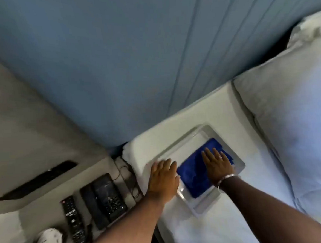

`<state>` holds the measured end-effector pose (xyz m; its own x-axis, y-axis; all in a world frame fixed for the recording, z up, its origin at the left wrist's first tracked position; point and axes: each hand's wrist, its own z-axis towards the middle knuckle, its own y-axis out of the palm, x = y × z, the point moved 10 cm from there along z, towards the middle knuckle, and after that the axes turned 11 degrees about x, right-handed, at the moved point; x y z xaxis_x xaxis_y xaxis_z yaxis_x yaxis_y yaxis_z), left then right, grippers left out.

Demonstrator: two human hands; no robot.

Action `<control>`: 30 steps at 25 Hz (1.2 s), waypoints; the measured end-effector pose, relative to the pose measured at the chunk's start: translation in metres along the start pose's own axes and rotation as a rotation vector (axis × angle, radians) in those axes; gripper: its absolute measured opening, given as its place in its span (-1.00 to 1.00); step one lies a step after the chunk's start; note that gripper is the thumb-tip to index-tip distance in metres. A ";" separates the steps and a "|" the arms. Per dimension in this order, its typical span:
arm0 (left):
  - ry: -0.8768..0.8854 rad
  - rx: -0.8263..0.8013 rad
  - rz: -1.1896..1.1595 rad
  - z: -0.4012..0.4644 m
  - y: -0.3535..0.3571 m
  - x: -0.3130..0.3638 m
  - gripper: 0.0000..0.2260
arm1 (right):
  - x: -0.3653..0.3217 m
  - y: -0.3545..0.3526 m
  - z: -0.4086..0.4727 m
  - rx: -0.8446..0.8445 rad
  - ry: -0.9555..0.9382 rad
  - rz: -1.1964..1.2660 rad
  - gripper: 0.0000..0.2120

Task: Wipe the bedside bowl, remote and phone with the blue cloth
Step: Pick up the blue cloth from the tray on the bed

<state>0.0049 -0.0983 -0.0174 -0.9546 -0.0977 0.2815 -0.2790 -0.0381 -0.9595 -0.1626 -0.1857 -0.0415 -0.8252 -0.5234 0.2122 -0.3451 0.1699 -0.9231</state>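
A clear, shallow rectangular bowl (202, 133) lies on the white bed. Inside it is the blue cloth (192, 177). My right hand (217, 164) rests flat on the cloth, fingers spread, a bracelet at the wrist. My left hand (164, 178) lies flat on the bowl's left rim, beside the cloth. On the bedside table at lower left are the black remote (74, 219) and the black desk phone (103, 199), both apart from my hands.
A blue padded headboard (135, 67) fills the top. White pillows (293, 106) lie to the right of the bowl. A white crumpled object (46, 238) sits by the remote. A phone cord (129, 177) runs between table and bed.
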 end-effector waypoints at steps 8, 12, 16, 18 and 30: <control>-0.087 -0.414 -0.055 0.066 0.080 0.031 -0.80 | -0.023 0.004 0.060 -0.001 -0.423 -0.063 -0.60; -0.312 -0.387 -0.794 0.056 0.031 0.012 -0.89 | -0.011 -0.018 0.030 -0.132 -0.165 0.668 -0.82; -0.498 -0.166 -1.294 0.022 -0.046 -0.051 -0.85 | -0.057 -0.083 0.000 -0.197 -0.081 1.198 -0.81; -0.579 -0.063 -1.354 -0.006 -0.074 -0.094 -0.83 | -0.105 -0.116 -0.009 -0.249 -0.126 1.291 -0.82; -1.231 0.229 -1.303 -0.321 -0.031 -0.408 -0.74 | -0.522 -0.046 -0.043 -0.417 -0.442 0.886 -0.87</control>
<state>0.3692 0.2619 -0.1050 0.4875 -0.4945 0.7196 -0.5856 -0.7965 -0.1506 0.2651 0.1157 -0.0962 -0.6506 -0.3150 -0.6910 0.1028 0.8650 -0.4911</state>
